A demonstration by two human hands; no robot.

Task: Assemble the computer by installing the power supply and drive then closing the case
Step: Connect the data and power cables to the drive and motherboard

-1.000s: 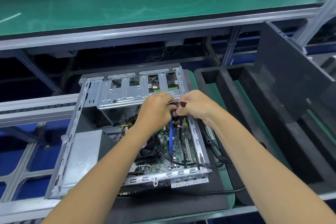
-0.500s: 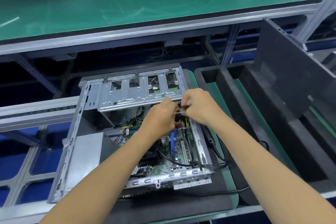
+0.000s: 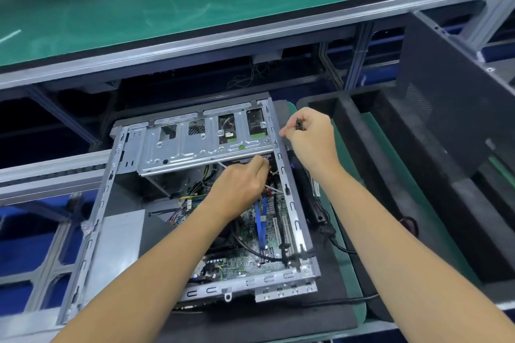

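An open grey computer case (image 3: 110,192) lies on its side on a black mat. Its silver drive cage (image 3: 195,147) spans the far end, and the green motherboard (image 3: 250,253) shows at the near right. A grey power supply (image 3: 114,245) fills the near left corner. My left hand (image 3: 239,184) reaches under the drive cage's right end, fingers curled on a thin cable there. My right hand (image 3: 309,139) is raised above the case's right wall and pinches a small black connector (image 3: 299,124).
A black side panel (image 3: 457,97) leans upright at the right above black foam trays (image 3: 376,147). A black cable (image 3: 334,242) trails outside the case's right wall. A green conveyor shelf (image 3: 223,3) runs across the back. Aluminium rails (image 3: 41,172) stand at the left.
My hands were together on the connector over the motherboard. They have parted: my right hand lifted up and right with the black connector, and my left hand went in under the drive cage.
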